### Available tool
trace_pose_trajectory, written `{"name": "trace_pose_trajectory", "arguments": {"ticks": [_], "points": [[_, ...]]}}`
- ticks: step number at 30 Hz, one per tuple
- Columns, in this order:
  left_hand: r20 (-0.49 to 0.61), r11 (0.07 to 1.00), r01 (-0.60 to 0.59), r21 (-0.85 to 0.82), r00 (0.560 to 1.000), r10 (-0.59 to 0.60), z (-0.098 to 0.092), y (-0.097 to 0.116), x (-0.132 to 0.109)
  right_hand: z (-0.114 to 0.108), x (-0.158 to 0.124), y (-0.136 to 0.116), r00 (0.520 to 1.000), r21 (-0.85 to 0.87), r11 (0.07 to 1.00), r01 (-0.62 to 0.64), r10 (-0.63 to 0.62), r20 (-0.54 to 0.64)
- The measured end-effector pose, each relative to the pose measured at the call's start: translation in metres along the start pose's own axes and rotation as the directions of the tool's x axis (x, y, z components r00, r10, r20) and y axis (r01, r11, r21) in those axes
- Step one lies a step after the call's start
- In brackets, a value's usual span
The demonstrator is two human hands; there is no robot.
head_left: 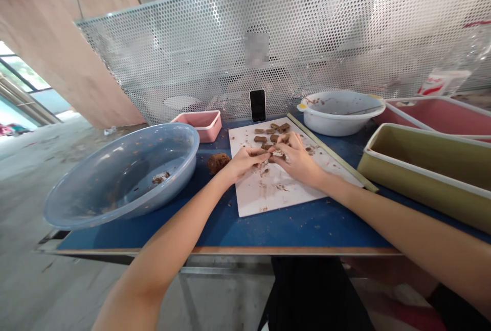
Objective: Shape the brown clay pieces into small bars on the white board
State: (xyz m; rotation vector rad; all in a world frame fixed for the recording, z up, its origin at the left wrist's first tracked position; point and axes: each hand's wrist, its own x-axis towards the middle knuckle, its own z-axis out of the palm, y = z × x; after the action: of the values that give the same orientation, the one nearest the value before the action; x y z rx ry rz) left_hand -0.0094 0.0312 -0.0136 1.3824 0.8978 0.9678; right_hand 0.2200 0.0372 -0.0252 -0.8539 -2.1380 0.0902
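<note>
My left hand and my right hand meet over a white board, fingertips closed in a pinch. Between them is a small brown piece, mostly hidden by the fingers. Whitish, brown-smeared material shows beneath my right fingers; whether it is held or lies on the board I cannot tell. Just beyond the hands, several short brown blocks lie on the board, with crumbs and smears around them. A rough brown lump rests on the blue table, left of the board and close to my left wrist.
At left stands a large blue basin with crumbs inside, a small pink box behind it. A phone-like device leans upright against perforated metal. A yellowish strip borders the board; a white basin and olive trough sit right.
</note>
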Motion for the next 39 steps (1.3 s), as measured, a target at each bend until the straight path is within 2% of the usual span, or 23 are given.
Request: {"name": "trace_pose_trajectory", "arguments": {"ticks": [11, 13, 15, 17, 20, 22, 24, 27, 30, 33, 39], "points": [[0.056, 0.998, 0.014, -0.060, 0.998, -0.011, 0.005, 0.003, -0.004, -0.002, 0.001, -0.001, 0.997, 0.019, 0.998, 0.055, -0.054, -0.059], [0.027, 0.998, -0.004, -0.062, 1.000, 0.006, 0.006, 0.003, -0.003, -0.002, 0.001, -0.001, 0.995, 0.009, 0.998, 0.054, -0.053, -0.080], [-0.080, 0.997, -0.071, -0.020, 0.994, 0.069, 0.007, 0.003, -0.001, -0.003, 0.001, 0.002, 0.995, -0.018, 0.999, 0.039, -0.041, -0.087], [-0.216, 0.984, -0.157, 0.088, 0.961, 0.173, 0.005, 0.002, 0.001, -0.006, 0.003, 0.007, 0.998, -0.061, 0.997, 0.037, -0.041, -0.054], [-0.359, 0.951, -0.205, 0.232, 0.891, 0.280, -0.001, -0.001, 0.005, -0.016, 0.011, 0.020, 0.993, -0.133, 0.988, 0.085, -0.073, 0.094], [-0.427, 0.951, -0.192, 0.243, 0.859, 0.282, -0.006, -0.004, 0.007, -0.026, 0.022, 0.032, 0.978, -0.158, 0.981, 0.111, -0.080, 0.193], [-0.472, 0.957, -0.171, 0.235, 0.841, 0.266, -0.008, -0.006, 0.009, -0.036, 0.038, 0.044, 0.978, -0.163, 0.984, 0.077, -0.043, 0.203], [-0.493, 0.963, -0.126, 0.239, 0.838, 0.232, -0.008, -0.009, 0.011, -0.043, 0.063, 0.052, 0.982, -0.148, 0.989, 0.015, 0.013, 0.188], [-0.490, 0.964, -0.107, 0.244, 0.844, 0.218, -0.005, -0.010, 0.012, -0.038, 0.075, 0.045, 0.958, -0.140, 0.990, -0.010, 0.050, 0.281], [-0.469, 0.963, -0.104, 0.247, 0.857, 0.213, -0.002, -0.011, 0.011, -0.026, 0.069, 0.032, 0.939, -0.155, 0.987, -0.036, 0.086, 0.333], [-0.467, 0.948, -0.106, 0.299, 0.850, 0.243, 0.000, -0.011, 0.007, -0.010, 0.041, 0.021, 0.930, -0.245, 0.968, -0.057, 0.141, 0.340]]}}
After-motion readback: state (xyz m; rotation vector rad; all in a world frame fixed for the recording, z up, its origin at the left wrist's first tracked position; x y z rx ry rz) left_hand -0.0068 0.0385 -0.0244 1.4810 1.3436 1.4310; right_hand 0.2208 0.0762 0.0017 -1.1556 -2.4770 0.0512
